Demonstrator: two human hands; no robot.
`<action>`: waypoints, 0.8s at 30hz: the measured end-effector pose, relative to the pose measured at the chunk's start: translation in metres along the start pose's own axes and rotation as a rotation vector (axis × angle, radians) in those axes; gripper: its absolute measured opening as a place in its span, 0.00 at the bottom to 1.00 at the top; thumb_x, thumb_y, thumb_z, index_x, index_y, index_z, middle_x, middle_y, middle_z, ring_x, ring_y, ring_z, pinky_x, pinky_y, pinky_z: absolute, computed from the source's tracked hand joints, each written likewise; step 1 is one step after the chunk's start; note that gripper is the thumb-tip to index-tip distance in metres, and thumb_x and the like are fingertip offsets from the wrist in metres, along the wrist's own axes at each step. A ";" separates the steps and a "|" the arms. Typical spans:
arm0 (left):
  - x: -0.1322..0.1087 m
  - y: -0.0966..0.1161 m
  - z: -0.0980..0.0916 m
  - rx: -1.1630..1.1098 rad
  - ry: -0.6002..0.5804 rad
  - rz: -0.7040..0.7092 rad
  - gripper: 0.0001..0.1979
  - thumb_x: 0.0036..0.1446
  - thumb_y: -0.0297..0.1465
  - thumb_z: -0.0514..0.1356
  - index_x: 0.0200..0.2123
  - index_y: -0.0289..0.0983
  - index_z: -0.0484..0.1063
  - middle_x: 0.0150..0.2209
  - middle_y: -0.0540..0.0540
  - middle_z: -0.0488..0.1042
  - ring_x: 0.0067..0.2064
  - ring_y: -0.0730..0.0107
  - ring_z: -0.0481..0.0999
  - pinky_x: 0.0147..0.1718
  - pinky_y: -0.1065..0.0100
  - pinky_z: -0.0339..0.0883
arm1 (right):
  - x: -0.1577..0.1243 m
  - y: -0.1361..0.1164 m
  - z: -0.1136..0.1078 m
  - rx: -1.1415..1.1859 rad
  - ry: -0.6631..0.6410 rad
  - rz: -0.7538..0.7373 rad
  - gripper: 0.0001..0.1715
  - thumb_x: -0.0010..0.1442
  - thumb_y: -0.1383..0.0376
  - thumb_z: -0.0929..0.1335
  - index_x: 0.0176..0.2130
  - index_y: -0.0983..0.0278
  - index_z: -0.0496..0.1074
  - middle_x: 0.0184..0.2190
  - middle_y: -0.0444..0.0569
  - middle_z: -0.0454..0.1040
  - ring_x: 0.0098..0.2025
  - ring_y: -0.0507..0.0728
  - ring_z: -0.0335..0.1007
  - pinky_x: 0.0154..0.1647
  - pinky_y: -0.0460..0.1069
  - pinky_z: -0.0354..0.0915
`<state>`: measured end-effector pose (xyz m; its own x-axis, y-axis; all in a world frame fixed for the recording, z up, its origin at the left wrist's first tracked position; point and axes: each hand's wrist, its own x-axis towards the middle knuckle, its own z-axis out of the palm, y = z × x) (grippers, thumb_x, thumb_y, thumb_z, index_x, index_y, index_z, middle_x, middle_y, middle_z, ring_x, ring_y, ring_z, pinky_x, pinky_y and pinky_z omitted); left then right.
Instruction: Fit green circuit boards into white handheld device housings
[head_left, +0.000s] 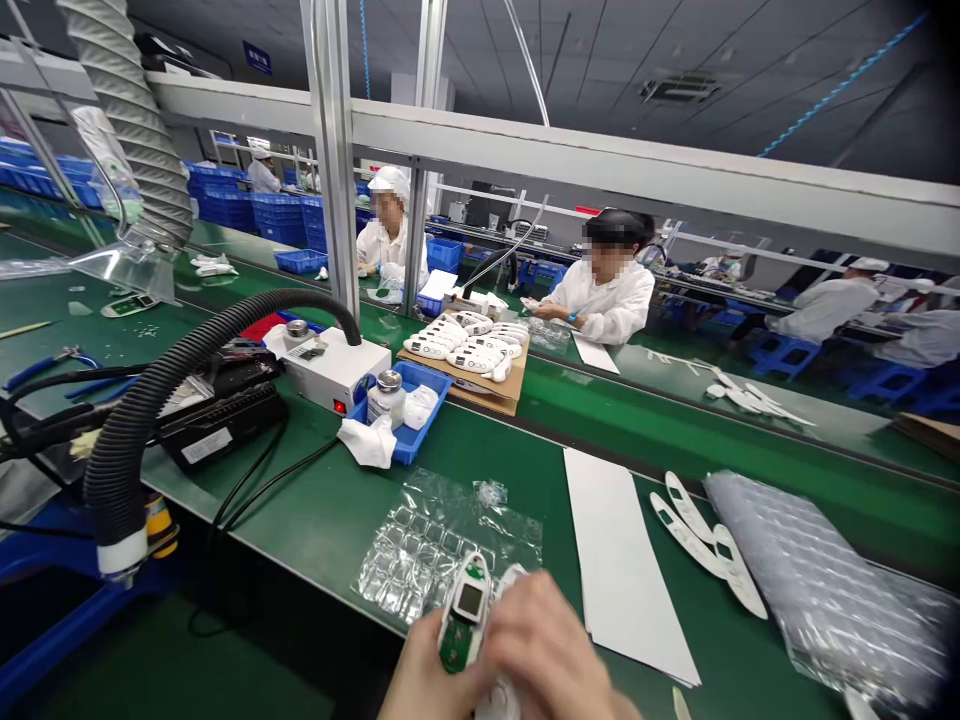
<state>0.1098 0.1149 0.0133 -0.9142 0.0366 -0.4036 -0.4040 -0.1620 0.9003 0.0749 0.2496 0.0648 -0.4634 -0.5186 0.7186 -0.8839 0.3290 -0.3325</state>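
At the bottom edge of the green bench, right in front of the person, both hands are wrapped around a small white device with a green circuit board and a little screen. The left hand cups it from below and the left, fingers closed on its lower end. The right hand is curled over its right side, also gripping it, a bit blurry. The device sits upright-ish, just above a sheet of bubble wrap lying flat on the bench.

Just right of that is a long white paper strip, then a few white plastic shell pieces and a roll of bubble wrap. Further back on the left there's a blue tray with a small bottle and wipes, a white box unit, and a black corrugated hose arching over. A cardboard tray of white housings sits behind, and two workers in white coats sit across the line.
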 end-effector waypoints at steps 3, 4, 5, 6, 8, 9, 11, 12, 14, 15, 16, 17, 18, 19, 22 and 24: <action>0.008 -0.005 -0.012 -0.059 0.073 -0.078 0.21 0.34 0.35 0.68 0.32 0.31 0.71 0.25 0.48 0.74 0.28 0.72 0.70 0.28 0.72 0.64 | 0.013 0.048 0.002 -0.036 -0.064 0.513 0.11 0.66 0.65 0.58 0.33 0.63 0.65 0.30 0.49 0.70 0.33 0.55 0.65 0.37 0.51 0.61; 0.010 -0.006 -0.015 -0.074 0.097 -0.093 0.21 0.33 0.35 0.69 0.32 0.32 0.70 0.25 0.48 0.74 0.27 0.72 0.70 0.28 0.72 0.64 | 0.017 0.069 0.005 -0.047 -0.082 0.578 0.12 0.65 0.64 0.59 0.32 0.63 0.66 0.29 0.48 0.70 0.32 0.54 0.64 0.35 0.50 0.61; 0.012 -0.006 -0.017 -0.083 0.115 -0.099 0.20 0.33 0.35 0.69 0.31 0.32 0.70 0.25 0.48 0.74 0.27 0.73 0.70 0.28 0.72 0.64 | 0.019 0.090 0.010 -0.058 -0.091 0.609 0.11 0.64 0.65 0.59 0.31 0.64 0.66 0.28 0.47 0.70 0.31 0.53 0.64 0.34 0.49 0.61; 0.012 -0.007 -0.019 -0.088 0.131 -0.095 0.20 0.33 0.35 0.69 0.31 0.32 0.69 0.25 0.48 0.73 0.26 0.73 0.70 0.28 0.72 0.64 | 0.020 0.109 0.015 -0.068 -0.109 0.632 0.11 0.62 0.67 0.60 0.30 0.64 0.67 0.28 0.47 0.69 0.31 0.53 0.64 0.35 0.49 0.61; 0.010 -0.006 -0.022 -0.077 0.155 -0.078 0.21 0.33 0.36 0.68 0.31 0.32 0.69 0.24 0.47 0.73 0.27 0.72 0.70 0.28 0.71 0.65 | 0.017 0.136 0.025 -0.092 -0.141 0.648 0.09 0.59 0.69 0.62 0.29 0.65 0.69 0.30 0.48 0.68 0.33 0.54 0.64 0.38 0.50 0.61; 0.009 -0.005 -0.023 -0.059 0.165 -0.067 0.22 0.34 0.38 0.67 0.32 0.31 0.70 0.24 0.47 0.73 0.27 0.70 0.70 0.28 0.71 0.65 | 0.014 0.142 0.029 -0.106 -0.149 0.657 0.08 0.58 0.69 0.62 0.31 0.65 0.71 0.32 0.48 0.68 0.35 0.54 0.65 0.40 0.50 0.61; 0.004 -0.002 -0.026 -0.011 0.186 -0.042 0.24 0.35 0.40 0.66 0.34 0.30 0.71 0.26 0.44 0.74 0.29 0.66 0.72 0.28 0.70 0.65 | 0.008 0.141 0.031 -0.130 -0.147 0.680 0.08 0.59 0.69 0.63 0.36 0.65 0.71 0.35 0.49 0.67 0.37 0.55 0.65 0.42 0.51 0.60; 0.001 -0.001 -0.027 0.010 0.202 -0.034 0.25 0.36 0.41 0.65 0.35 0.29 0.72 0.27 0.42 0.75 0.30 0.65 0.72 0.29 0.69 0.66 | 0.004 0.135 0.030 -0.135 -0.148 0.693 0.09 0.60 0.68 0.62 0.37 0.65 0.71 0.36 0.49 0.67 0.37 0.55 0.65 0.42 0.51 0.60; -0.003 0.003 -0.030 0.033 0.248 -0.027 0.25 0.36 0.43 0.65 0.35 0.29 0.72 0.30 0.40 0.76 0.32 0.64 0.73 0.29 0.70 0.65 | -0.003 0.116 0.026 -0.123 -0.174 0.719 0.10 0.62 0.66 0.61 0.33 0.65 0.70 0.33 0.48 0.67 0.35 0.55 0.65 0.39 0.50 0.60; -0.004 0.004 -0.032 0.034 0.268 -0.036 0.25 0.36 0.43 0.64 0.34 0.29 0.72 0.30 0.41 0.76 0.31 0.65 0.72 0.29 0.71 0.64 | -0.007 0.107 0.024 -0.113 -0.199 0.732 0.12 0.63 0.66 0.60 0.31 0.65 0.69 0.31 0.47 0.67 0.34 0.54 0.66 0.37 0.49 0.60; -0.005 0.005 -0.033 0.028 0.284 -0.048 0.25 0.36 0.43 0.65 0.34 0.29 0.72 0.28 0.42 0.76 0.30 0.66 0.72 0.28 0.71 0.63 | -0.011 0.097 0.023 -0.103 -0.227 0.745 0.13 0.63 0.65 0.61 0.29 0.64 0.69 0.30 0.47 0.67 0.32 0.54 0.66 0.35 0.49 0.59; -0.006 0.006 -0.034 0.013 0.297 -0.060 0.24 0.36 0.43 0.65 0.34 0.29 0.72 0.27 0.43 0.75 0.29 0.67 0.71 0.27 0.72 0.62 | -0.015 0.089 0.023 -0.098 -0.250 0.760 0.13 0.62 0.65 0.61 0.28 0.64 0.68 0.29 0.46 0.67 0.32 0.54 0.66 0.33 0.49 0.59; -0.006 0.007 -0.034 -0.005 0.305 -0.066 0.24 0.36 0.43 0.65 0.33 0.30 0.72 0.26 0.44 0.74 0.29 0.68 0.70 0.27 0.72 0.62 | -0.019 0.082 0.023 -0.098 -0.266 0.776 0.12 0.61 0.65 0.62 0.28 0.64 0.68 0.29 0.46 0.67 0.31 0.55 0.66 0.33 0.49 0.58; -0.007 0.007 -0.034 -0.020 0.310 -0.066 0.24 0.36 0.42 0.66 0.33 0.30 0.71 0.25 0.45 0.74 0.28 0.69 0.70 0.26 0.72 0.61 | -0.022 0.078 0.025 -0.102 -0.272 0.793 0.11 0.61 0.65 0.62 0.28 0.64 0.68 0.29 0.47 0.67 0.31 0.55 0.65 0.32 0.49 0.58; -0.008 0.006 -0.033 -0.030 0.324 -0.042 0.24 0.36 0.42 0.66 0.33 0.30 0.71 0.25 0.46 0.73 0.28 0.71 0.68 0.26 0.73 0.61 | -0.029 0.071 0.031 -0.102 -0.254 0.842 0.09 0.60 0.65 0.62 0.29 0.64 0.66 0.29 0.47 0.67 0.30 0.56 0.64 0.31 0.49 0.57; -0.008 0.004 -0.032 -0.012 0.331 -0.022 0.24 0.36 0.43 0.66 0.33 0.29 0.72 0.24 0.47 0.72 0.27 0.73 0.67 0.25 0.74 0.60 | -0.031 0.071 0.034 -0.078 -0.233 0.865 0.09 0.61 0.64 0.62 0.29 0.63 0.65 0.29 0.47 0.67 0.30 0.55 0.63 0.30 0.49 0.57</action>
<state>0.1168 0.0822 0.0150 -0.8444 -0.2814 -0.4558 -0.4216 -0.1760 0.8896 0.0244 0.2623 -0.0022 -0.9737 -0.2087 0.0917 -0.2172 0.7268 -0.6516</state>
